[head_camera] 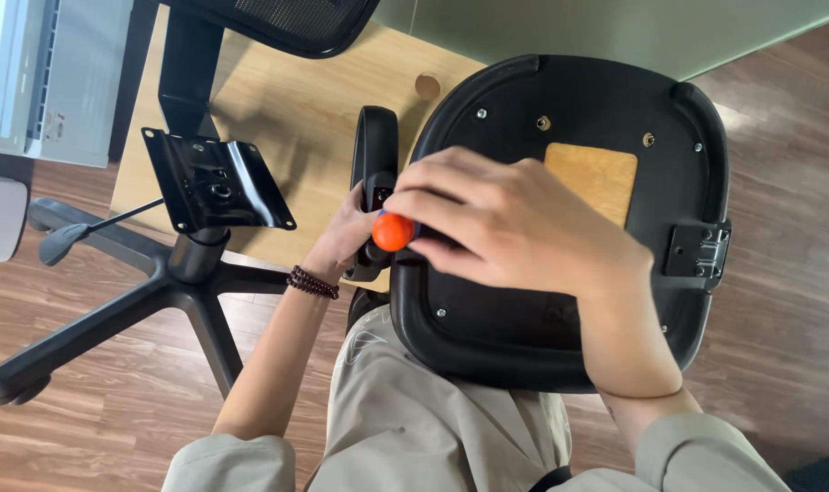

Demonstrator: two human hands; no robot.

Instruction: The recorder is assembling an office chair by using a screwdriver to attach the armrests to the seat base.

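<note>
An upturned black chair seat (670,137) rests on my lap, its underside facing me, with a wooden patch (592,178) and a metal bracket (699,251) on it. My right hand (510,223) is closed around a screwdriver with an orange handle end (393,231), held at the seat's left edge. My left hand (346,239), with a dark bead bracelet (312,283) on the wrist, grips a black armrest (375,150) against that same edge. The screwdriver's tip is hidden by my fingers.
A black five-legged chair base (173,278) with a metal tilt plate (216,182) and lever stands on the wooden floor to the left. A mesh backrest (287,23) lies on a light wooden board (291,109) behind. A white cabinet (55,73) is at far left.
</note>
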